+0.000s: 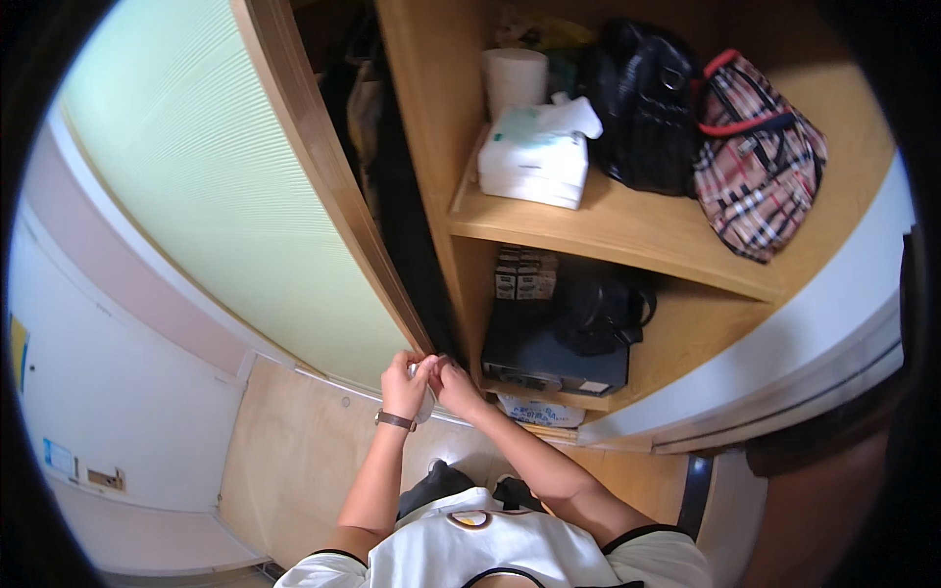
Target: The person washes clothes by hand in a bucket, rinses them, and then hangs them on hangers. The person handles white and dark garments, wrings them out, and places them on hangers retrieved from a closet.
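My left hand (403,388), with a brown-strapped watch (395,420) at its wrist, is closed around a small whitish object (424,406). Most of that object is hidden by the fingers, so its kind is unclear. My right hand (457,389) meets the left at the fingertips, with its fingers bent inward; whether it pinches part of the object cannot be seen. Both hands are in front of the lower end of the wooden frame (367,242) of a sliding door with a pale green panel (220,198). Dark hanging clothes (401,198) show in the gap beside it.
A wooden shelf (610,235) at right bears a tissue pack (533,158), a white roll (516,77), a black bag (647,110) and a plaid bag (761,169). Below are a black box (551,360), a small black bag (599,316) and small cartons (524,275). A person's arm (816,514) is at far right.
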### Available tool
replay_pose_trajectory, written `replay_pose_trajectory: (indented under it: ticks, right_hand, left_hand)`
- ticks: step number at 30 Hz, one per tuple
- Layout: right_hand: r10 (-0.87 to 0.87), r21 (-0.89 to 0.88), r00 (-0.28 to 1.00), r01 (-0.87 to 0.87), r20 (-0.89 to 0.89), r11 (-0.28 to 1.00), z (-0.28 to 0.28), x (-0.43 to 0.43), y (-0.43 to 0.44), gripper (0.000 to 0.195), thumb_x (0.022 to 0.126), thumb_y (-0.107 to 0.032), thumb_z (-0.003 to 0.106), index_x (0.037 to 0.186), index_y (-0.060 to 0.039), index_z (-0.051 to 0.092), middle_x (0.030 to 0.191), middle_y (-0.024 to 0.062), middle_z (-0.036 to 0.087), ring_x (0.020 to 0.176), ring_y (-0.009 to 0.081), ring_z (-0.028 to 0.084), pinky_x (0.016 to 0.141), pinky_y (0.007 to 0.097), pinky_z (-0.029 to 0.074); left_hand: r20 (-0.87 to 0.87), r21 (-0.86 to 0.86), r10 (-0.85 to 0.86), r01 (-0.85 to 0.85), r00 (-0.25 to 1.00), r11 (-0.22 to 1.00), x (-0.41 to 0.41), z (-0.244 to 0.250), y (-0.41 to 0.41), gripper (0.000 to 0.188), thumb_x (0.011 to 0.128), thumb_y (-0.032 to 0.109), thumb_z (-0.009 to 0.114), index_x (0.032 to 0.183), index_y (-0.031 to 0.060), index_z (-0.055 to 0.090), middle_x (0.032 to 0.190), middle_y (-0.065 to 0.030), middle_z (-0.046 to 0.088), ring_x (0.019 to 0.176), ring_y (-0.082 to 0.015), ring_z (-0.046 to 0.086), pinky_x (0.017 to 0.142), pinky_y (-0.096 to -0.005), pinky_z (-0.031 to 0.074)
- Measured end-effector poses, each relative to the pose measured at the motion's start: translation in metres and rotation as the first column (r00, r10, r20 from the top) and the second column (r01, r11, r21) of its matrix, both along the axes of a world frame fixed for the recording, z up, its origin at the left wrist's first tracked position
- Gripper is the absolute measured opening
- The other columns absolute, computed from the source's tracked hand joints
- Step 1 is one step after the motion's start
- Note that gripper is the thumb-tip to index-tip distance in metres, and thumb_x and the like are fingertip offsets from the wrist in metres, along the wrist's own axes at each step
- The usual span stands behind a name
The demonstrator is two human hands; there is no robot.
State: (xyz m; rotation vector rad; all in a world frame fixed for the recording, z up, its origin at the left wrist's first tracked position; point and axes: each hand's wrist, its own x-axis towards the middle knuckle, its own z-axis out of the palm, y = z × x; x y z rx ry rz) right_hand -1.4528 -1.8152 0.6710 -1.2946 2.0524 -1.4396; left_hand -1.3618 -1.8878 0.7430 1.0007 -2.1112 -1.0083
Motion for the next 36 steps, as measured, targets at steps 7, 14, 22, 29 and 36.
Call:
replay_pose_trajectory:
  ticks: [7, 14, 22, 29, 36]
  right_hand:
    - [0.170, -0.092, 0.981, -0.162, 0.091, 0.982, 0.019, 0.016, -0.033, 0.011, 0.088, -0.006, 0.059, 0.095, 0.0013, 0.055, 0.089, 0.0149, 0.062, 0.079, 0.0248, 0.064, 0.071, 0.0353, 0.051]
    - [0.143, -0.058, 0.930, -0.131, 0.338, 0.990, 0.055, 0.013, -0.051, 0.007, 0.093, -0.004, 0.056, 0.097, 0.0000, 0.059, 0.082, 0.0045, 0.063, 0.071, 0.0110, 0.062, 0.066, 0.0251, 0.052]
    - [0.020, -0.081, 0.924, 0.011, 0.382, 0.997, 0.147, 0.015, -0.057, 0.010, 0.095, -0.008, 0.056, 0.100, -0.0015, 0.061, 0.078, 0.0021, 0.063, 0.061, 0.0064, 0.058, 0.049, 0.0197, 0.044]
    - [-0.163, -0.025, 0.944, 0.178, 0.287, 0.984, 0.217, 0.026, -0.062, 0.014, 0.093, -0.010, 0.060, 0.092, 0.0033, 0.065, 0.067, 0.0042, 0.063, 0.052, 0.0081, 0.057, 0.048, 0.0228, 0.045]
    - [-0.283, -0.329, 0.946, 0.320, 0.158, 0.888, 0.259, 0.029, -0.078, 0.012, 0.095, -0.009, 0.058, 0.098, 0.0010, 0.064, 0.073, 0.0031, 0.062, 0.055, 0.0046, 0.056, 0.045, 0.0176, 0.040]
  left_hand:
    - [0.042, -0.137, 0.074, -0.068, 0.996, 0.988, 0.026, 0.009, -0.051, 0.030, 0.086, 0.031, 0.068, 0.086, 0.0012, 0.061, 0.076, -0.0213, 0.065, 0.072, -0.0408, 0.063, 0.063, -0.0444, 0.050]
    - [0.076, -0.117, 0.084, -0.075, 0.994, 0.990, 0.047, 0.013, -0.095, 0.031, 0.087, 0.033, 0.067, 0.088, 0.0036, 0.060, 0.074, -0.0201, 0.065, 0.071, -0.0411, 0.063, 0.061, -0.0463, 0.050]
    - [0.109, -0.106, 0.079, -0.068, 0.991, 0.992, 0.067, -0.001, -0.142, 0.037, 0.088, 0.040, 0.064, 0.085, 0.0040, 0.055, 0.071, -0.0196, 0.063, 0.069, -0.0430, 0.061, 0.058, -0.0497, 0.047]
    - [0.076, -0.190, 0.061, -0.045, 0.995, 0.981, 0.077, -0.003, -0.164, 0.039, 0.087, 0.042, 0.065, 0.084, 0.0046, 0.053, 0.073, -0.0200, 0.063, 0.071, -0.0432, 0.060, 0.059, -0.0501, 0.047]
    - [0.117, -0.142, 0.051, -0.034, 0.992, 0.989, 0.086, -0.006, -0.178, 0.040, 0.087, 0.043, 0.063, 0.084, 0.0041, 0.054, 0.073, -0.0204, 0.063, 0.072, -0.0441, 0.060, 0.059, -0.0506, 0.046]
